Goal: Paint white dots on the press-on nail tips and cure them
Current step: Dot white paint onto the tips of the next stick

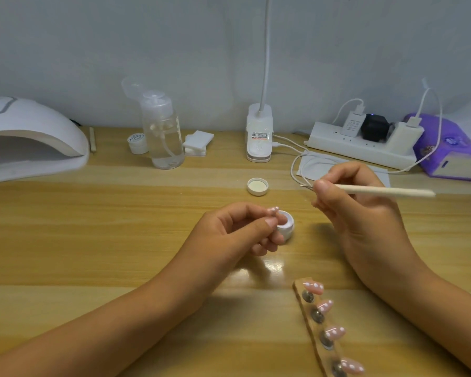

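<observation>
Left hand [239, 227] pinches a tip [273, 210] just over the pot [286, 225] — seemingly dotted already. Right hand [359, 208] grips the tool [378, 190], held clear — dip lightly, touch straight down, steady both wrists on the table [120, 213].

Plenty of open tabletop [79, 227] left of the pot [287, 227]; nail strip [314, 329] crowds front right, cables [294, 161] maybe clutter the back.

Four pink dotted nail tips [313, 287] on wooden strip [299, 285]; white paint jar [287, 227] open.
</observation>
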The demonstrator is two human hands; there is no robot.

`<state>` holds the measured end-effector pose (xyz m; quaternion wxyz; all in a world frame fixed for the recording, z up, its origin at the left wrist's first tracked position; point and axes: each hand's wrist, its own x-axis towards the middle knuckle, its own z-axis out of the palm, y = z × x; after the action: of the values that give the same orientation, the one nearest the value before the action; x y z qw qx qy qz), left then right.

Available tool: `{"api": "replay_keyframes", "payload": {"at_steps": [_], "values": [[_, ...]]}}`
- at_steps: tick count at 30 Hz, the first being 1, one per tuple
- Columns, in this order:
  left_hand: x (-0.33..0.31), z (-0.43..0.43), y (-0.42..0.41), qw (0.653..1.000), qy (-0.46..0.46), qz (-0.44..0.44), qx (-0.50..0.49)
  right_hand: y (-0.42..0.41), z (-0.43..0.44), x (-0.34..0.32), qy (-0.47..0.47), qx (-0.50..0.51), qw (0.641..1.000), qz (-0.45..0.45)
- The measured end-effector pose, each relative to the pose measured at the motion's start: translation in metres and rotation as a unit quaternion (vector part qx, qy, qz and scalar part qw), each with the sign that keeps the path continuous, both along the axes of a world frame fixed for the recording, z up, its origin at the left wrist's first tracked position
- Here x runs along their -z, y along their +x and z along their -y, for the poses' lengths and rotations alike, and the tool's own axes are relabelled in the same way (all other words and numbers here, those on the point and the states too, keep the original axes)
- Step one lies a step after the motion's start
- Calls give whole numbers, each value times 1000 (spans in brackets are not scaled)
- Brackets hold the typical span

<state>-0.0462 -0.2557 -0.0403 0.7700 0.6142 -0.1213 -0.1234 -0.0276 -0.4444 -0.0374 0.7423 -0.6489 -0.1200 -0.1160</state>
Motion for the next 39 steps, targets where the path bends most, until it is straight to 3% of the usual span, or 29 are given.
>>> {"api": "replay_keyframes", "payload": {"at_steps": [4,8,15,39], "values": [[0,2,-3,998,31,21,43,-5,-5,0,97,-87,990,-46],[0,1,-3,998,31,27,56,-15,-12,-4,131,-130,981,-62],[0,0,-5,993,82,42,69,-19,-15,-7,120,-118,983,-66],[-4,2,-8,993,90,34,70,-17,-15,-5,47,-128,989,-58]]}}
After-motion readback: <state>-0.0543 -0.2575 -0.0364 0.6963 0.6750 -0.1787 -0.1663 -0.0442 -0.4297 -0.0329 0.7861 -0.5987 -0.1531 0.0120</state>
